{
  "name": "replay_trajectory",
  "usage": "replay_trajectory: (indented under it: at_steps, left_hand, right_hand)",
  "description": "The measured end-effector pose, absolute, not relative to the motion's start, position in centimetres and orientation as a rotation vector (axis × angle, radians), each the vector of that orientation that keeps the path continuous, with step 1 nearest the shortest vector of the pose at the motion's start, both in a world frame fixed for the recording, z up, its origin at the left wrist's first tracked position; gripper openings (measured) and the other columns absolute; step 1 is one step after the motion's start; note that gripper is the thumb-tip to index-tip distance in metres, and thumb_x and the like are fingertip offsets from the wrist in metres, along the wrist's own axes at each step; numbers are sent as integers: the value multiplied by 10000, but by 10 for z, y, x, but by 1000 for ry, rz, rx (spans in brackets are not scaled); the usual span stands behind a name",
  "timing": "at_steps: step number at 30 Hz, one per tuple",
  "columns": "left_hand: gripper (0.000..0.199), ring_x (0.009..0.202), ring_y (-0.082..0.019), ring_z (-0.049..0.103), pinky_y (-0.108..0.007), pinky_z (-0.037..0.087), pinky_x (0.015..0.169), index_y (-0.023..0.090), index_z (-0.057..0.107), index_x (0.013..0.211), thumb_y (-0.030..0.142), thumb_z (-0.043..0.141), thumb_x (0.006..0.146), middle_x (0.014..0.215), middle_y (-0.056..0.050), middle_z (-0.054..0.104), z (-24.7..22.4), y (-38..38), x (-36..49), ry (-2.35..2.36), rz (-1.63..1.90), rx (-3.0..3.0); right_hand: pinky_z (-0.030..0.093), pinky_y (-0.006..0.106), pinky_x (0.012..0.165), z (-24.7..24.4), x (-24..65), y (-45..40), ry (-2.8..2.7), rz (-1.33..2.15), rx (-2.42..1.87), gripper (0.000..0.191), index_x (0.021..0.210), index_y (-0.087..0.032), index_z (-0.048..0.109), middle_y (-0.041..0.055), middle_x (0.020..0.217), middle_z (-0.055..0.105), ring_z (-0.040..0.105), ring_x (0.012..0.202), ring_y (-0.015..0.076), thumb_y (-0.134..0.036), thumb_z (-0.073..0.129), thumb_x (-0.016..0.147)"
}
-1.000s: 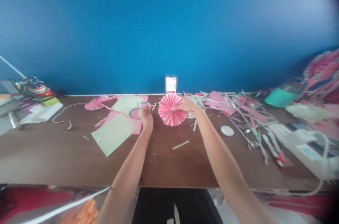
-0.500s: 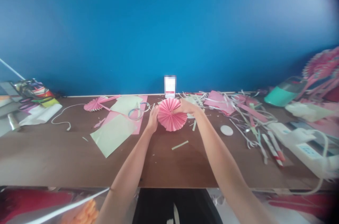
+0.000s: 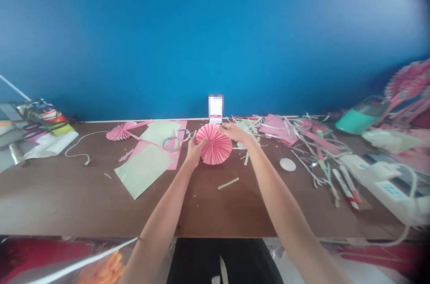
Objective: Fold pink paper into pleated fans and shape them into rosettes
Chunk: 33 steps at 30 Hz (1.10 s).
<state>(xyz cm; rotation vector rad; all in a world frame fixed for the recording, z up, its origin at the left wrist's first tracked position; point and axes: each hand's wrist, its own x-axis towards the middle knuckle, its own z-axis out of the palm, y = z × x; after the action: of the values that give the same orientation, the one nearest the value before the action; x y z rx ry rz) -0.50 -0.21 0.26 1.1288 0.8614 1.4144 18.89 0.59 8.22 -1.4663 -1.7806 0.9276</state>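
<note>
A round pink pleated paper rosette (image 3: 217, 147) is held up above the brown table, its folded face towards me. My left hand (image 3: 195, 149) grips its left edge, with the thumb on the front and the other fingers hidden behind. At the upper right rim, my right hand (image 3: 233, 133) has its fingers closed on the paper edge. Behind the rosette a phone (image 3: 215, 109) with a lit screen stands against the blue wall.
Pale green paper (image 3: 144, 172) lies at left beside a smaller pink fan (image 3: 119, 131). Tangled paper strips (image 3: 304, 140), a white disc (image 3: 287, 165), markers (image 3: 346, 190) and a power strip (image 3: 386, 185) are at right. A thin green strip (image 3: 228, 183) lies before me.
The rosette has shifted slightly left. My left thumb now shows on its front, and my right hand has moved from near its middle to the upper right rim.
</note>
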Motion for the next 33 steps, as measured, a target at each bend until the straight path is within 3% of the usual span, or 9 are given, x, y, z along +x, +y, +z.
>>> replay_trajectory:
  at_steps: [5, 11, 14, 17, 19, 22, 26, 33]
  left_hand:
    - [361, 876, -159, 655, -321, 499, 848, 190, 630, 996, 363, 741, 700, 957, -51, 671, -1, 3, -9, 894, 1465, 1124]
    - [365, 946, -175, 649, -339, 488, 889, 171, 617, 953, 379, 749, 683, 1018, -69, 669, -3, 5, -9, 970, 1480, 1092]
    - [382, 946, -176, 650, -340, 489, 890, 178, 619, 981, 381, 747, 685, 1008, -68, 673, -1, 3, -9, 936, 1466, 1101]
    - [414, 923, -183, 654, -349, 494, 882, 188, 626, 1020, 379, 754, 676, 970, -63, 679, 2, 0, -9, 874, 1434, 1134]
    - [435, 901, -189, 656, -358, 500, 872, 185, 631, 1031, 382, 762, 665, 948, -63, 682, 3, -2, -8, 865, 1417, 1147]
    - [479, 874, -194, 656, -366, 507, 857, 178, 633, 1056, 383, 774, 647, 936, -66, 682, 4, -3, -8, 898, 1398, 1151]
    - [512, 861, -206, 656, -366, 521, 815, 177, 632, 1089, 388, 775, 644, 966, -82, 681, 5, -4, -7, 892, 1358, 1203]
    - [488, 840, -196, 657, -341, 516, 799, 174, 639, 1083, 366, 772, 655, 947, -77, 689, 5, -4, -7, 933, 1366, 1211]
  right_hand:
    - [446, 290, 666, 90, 193, 3, -1723, 833, -1426, 399, 795, -156, 690, 62, 708, 662, 610, 716, 196, -519, 540, 864]
    - [452, 248, 636, 90, 203, 11, -1531, 696, -1352, 380, 761, -142, 647, 75, 748, 689, 609, 650, 142, -420, 435, 912]
    - [484, 275, 707, 83, 209, 19, -1440, 595, -1401, 247, 957, -149, 672, 92, 964, 702, 637, 799, 175, -334, 563, 833]
    - [483, 323, 820, 80, 211, 20, -1432, 547, -1501, 508, 1222, -215, 601, 89, 1267, 602, 607, 1013, 222, -289, 693, 728]
    - [475, 334, 855, 84, 207, 16, -1458, 640, -1484, 480, 1252, -222, 587, 91, 1289, 591, 599, 1049, 221, -379, 632, 801]
    - [480, 309, 833, 93, 199, 6, -1572, 857, -1348, 429, 1109, -185, 668, 96, 1124, 676, 631, 971, 197, -506, 488, 888]
    - [462, 325, 821, 98, 192, 1, -1740, 812, -1288, 323, 918, -181, 722, 64, 933, 710, 630, 864, 193, -467, 600, 832]
    - [414, 259, 581, 89, 198, 9, -1637, 777, -1400, 338, 770, -157, 646, 18, 643, 624, 546, 558, 126, -474, 558, 846]
